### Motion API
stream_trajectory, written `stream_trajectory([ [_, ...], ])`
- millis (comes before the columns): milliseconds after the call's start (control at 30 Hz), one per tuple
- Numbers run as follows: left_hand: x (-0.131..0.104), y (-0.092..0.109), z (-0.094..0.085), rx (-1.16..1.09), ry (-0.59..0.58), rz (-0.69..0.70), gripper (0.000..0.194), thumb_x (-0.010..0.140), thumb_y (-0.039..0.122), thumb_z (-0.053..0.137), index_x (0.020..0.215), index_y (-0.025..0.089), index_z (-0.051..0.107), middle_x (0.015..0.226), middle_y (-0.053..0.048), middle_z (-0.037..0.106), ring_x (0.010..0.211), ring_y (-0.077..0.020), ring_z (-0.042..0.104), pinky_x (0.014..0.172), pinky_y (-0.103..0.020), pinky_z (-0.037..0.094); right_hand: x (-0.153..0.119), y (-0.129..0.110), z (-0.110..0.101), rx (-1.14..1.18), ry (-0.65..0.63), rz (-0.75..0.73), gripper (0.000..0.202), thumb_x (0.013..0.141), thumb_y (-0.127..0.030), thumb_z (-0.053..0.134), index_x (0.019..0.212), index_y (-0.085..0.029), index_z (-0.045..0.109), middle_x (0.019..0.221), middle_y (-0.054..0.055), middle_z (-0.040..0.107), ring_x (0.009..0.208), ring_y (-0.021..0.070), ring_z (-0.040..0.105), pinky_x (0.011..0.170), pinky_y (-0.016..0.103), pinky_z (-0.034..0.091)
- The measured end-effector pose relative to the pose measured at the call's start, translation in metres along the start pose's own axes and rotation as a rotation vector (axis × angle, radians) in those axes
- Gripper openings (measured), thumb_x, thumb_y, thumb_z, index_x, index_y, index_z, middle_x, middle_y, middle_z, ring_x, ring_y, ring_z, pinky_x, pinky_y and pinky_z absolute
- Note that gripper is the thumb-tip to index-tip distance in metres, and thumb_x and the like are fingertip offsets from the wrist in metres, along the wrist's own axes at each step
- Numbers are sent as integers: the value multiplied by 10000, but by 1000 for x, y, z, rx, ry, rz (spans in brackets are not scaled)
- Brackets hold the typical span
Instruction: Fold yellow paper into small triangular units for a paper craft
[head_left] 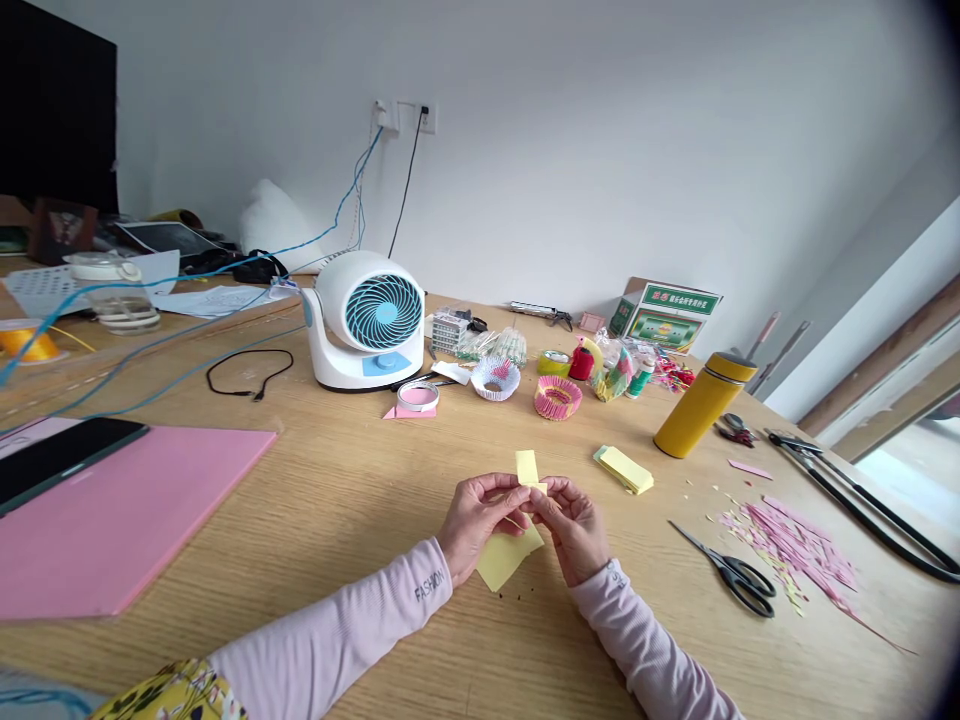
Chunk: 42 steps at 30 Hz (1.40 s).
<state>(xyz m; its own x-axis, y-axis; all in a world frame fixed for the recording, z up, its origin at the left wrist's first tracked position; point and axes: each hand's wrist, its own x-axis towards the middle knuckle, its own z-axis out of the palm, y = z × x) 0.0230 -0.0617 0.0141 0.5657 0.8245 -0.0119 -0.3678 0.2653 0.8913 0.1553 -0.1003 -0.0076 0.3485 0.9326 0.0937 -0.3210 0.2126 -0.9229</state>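
A small yellow paper piece (527, 467) is pinched between the fingertips of both hands, with one end standing up above them. My left hand (478, 518) is closed on its left side, and my right hand (576, 528) is closed on its right side. Beneath my hands a larger yellow sheet (506, 560) lies on the wooden table (360, 510). Further right rests a stack of yellow paper slips (626, 470). Black scissors (731, 573) lie to the right of my right hand, beside a heap of pink paper strips (802, 545).
A white fan (367, 320) stands at the back left, near a tape roll (418, 396). Behind my hands are a white paper ring (495, 378) and a pink one (557, 397). A yellow bottle (703, 405) stands right; a phone (71, 455) lies on a pink folder (150, 510) left.
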Motion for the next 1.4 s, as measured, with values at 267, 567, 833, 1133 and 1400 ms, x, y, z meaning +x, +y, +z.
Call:
stream_trajectory([
  [267,0,-3,-1,-6,19,6,357,680,337,718,910,78,628,721,-59,649,519,-74,538,507,-198,444,1,-2,0,97,-26,71,280,576,-210,816,767,-155,618,684,11,679,625,143,660,502,194,469],
  [567,2,-5,-1,-36,14,42,294,708,312,702,875,76,642,620,-16,612,475,-46,488,481,-169,422,0,-2,2,105,-36,70,296,576,-184,815,813,-159,638,683,2,686,626,140,671,501,178,460],
  [833,1,-6,1,-113,11,32,298,707,296,706,897,88,608,720,-39,654,499,-55,532,465,-167,434,1,2,3,39,49,2,324,551,-220,826,799,-161,627,605,-15,653,592,144,645,425,171,429],
  [1133,2,-3,-1,-43,19,39,304,718,318,690,908,97,604,763,-53,651,629,-116,625,525,-198,505,0,0,1,-94,-43,3,347,603,-332,789,860,-166,626,636,-35,568,485,74,501,381,163,403],
  [1400,1,-3,0,181,-64,17,334,707,394,670,849,98,612,594,0,585,447,-94,554,404,-194,457,4,-8,-6,25,-53,31,230,624,-308,779,764,-156,678,600,-20,538,491,67,426,399,166,339],
])
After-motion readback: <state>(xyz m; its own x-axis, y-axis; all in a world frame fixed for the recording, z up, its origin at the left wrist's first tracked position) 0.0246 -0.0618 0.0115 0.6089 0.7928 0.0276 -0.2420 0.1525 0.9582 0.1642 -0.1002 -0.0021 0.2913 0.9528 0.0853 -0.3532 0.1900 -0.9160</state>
